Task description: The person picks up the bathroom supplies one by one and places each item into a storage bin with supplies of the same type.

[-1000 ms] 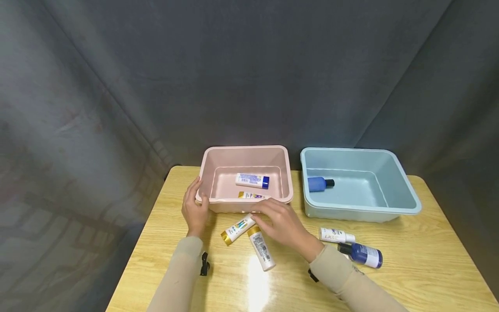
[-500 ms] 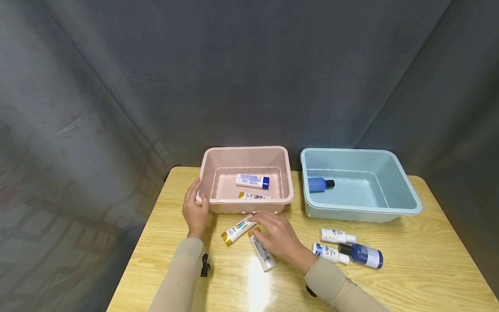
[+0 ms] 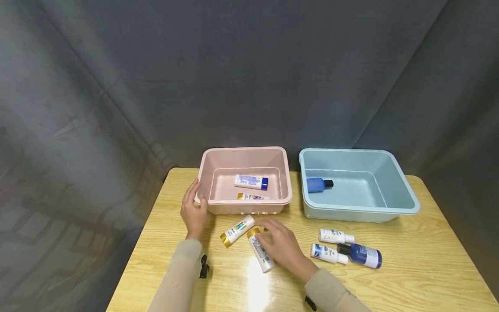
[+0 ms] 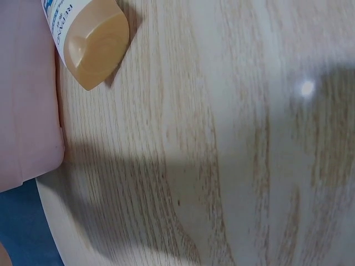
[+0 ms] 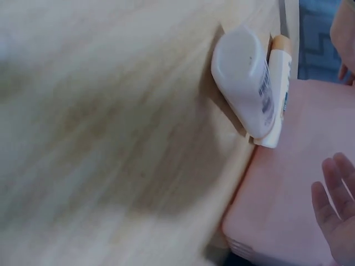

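My left hand (image 3: 194, 212) rests at the front left corner of the pink bin (image 3: 243, 208), its fingers along the left rim and thumb at the front corner. In the head view my right hand (image 3: 285, 245) is beside a pale bottle with a gold cap (image 3: 262, 253), fingertips over its cap end. The right wrist view shows the right hand's fingers (image 5: 331, 183) spread and holding nothing, apart from the pale bottle. Left of that bottle a white tube with a gold cap (image 3: 238, 230) lies slanted on the table. Inside the bin are a blue-capped tube (image 3: 251, 182) and a gold-capped tube (image 3: 252, 196).
To the right stands a light blue bin (image 3: 351, 212) with a blue bottle (image 3: 316, 185) inside. In front of it lie two white bottles, one nearer (image 3: 325, 253) and one farther (image 3: 332, 235), and a dark blue bottle (image 3: 364, 255). A grey curtain (image 3: 249, 73) hangs behind the table.
My right hand has drawn back from the white tube's upper end at the pink bin's front toward the pale bottle. Its forearm has uncovered the nearer white bottle. The left hand keeps its place.
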`<state>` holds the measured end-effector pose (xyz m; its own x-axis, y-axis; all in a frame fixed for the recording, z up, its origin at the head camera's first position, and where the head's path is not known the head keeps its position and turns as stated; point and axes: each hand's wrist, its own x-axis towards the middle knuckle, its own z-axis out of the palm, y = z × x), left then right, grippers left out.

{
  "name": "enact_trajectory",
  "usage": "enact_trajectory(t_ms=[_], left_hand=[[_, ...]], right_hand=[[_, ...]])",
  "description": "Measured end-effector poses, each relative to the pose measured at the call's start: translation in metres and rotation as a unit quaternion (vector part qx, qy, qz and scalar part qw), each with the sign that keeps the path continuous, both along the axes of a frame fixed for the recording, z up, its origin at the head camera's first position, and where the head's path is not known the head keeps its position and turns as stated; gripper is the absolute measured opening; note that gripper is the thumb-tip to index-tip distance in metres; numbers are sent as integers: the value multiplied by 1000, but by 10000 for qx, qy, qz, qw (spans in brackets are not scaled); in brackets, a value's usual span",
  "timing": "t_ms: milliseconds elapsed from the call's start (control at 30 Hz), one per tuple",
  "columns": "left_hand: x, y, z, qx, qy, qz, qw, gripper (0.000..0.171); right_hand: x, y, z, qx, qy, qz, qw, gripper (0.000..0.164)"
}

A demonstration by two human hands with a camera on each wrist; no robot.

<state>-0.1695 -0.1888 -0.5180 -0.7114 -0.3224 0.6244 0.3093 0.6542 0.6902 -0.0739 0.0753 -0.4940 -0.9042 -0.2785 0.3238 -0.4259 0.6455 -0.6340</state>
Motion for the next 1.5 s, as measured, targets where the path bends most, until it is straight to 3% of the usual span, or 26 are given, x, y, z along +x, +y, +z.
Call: enact_trajectory(t_ms=[200, 567, 833, 1500], left_hand=[[0, 0, -1, -10, -8, 31, 10000, 44], [-1, 1, -3, 26, 76, -4, 10000, 45], [1, 1, -5, 30, 73, 18, 10000, 45], [0, 1, -4, 14, 149, -24, 9999, 43]], right_hand=[[3, -1, -7, -142, -69, -160, 9997, 37], [4, -5, -29, 8, -296, -455, 9985, 39], [6, -10, -42, 228, -510, -586, 9967, 48], [20, -22, -46, 189, -1173, -1063, 9872, 57]])
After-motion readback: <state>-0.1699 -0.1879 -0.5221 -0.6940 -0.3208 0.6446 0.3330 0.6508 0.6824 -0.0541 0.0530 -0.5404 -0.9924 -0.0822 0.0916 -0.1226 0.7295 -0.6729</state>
